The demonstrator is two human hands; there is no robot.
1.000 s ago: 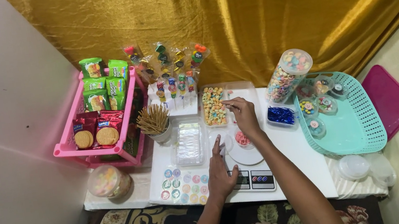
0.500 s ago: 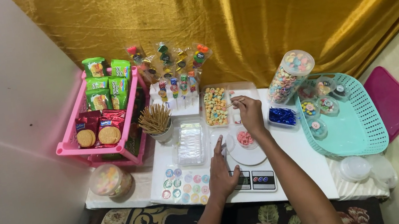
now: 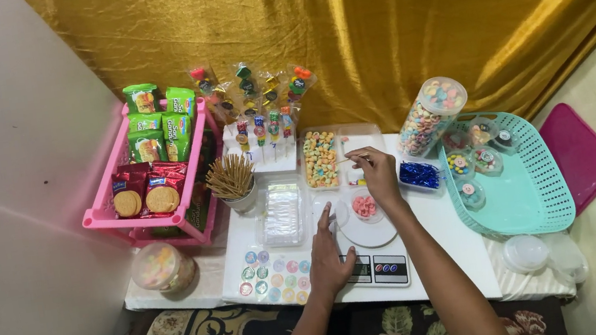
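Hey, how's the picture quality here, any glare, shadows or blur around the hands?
Head view: light is soft and even, with sheen on the gold curtain folds; the left hand and right hand are reasonably sharp, casting only faint shadows on the white table; wide-angle bending shows at the edges.

You have a low white table (image 3: 444, 236) under both hands. Your left hand (image 3: 328, 253) lies flat on it beside the kitchen scale (image 3: 372, 254), with a sheet of round stickers (image 3: 274, 276) to its left and a clear lidded box (image 3: 282, 212) just ahead. Ahead of your right hand (image 3: 376, 172) sits a tray of coloured sweets (image 3: 321, 158). To its right are a small blue box (image 3: 418, 175), a tall sweet jar (image 3: 431, 116) and a teal basket (image 3: 530, 189).
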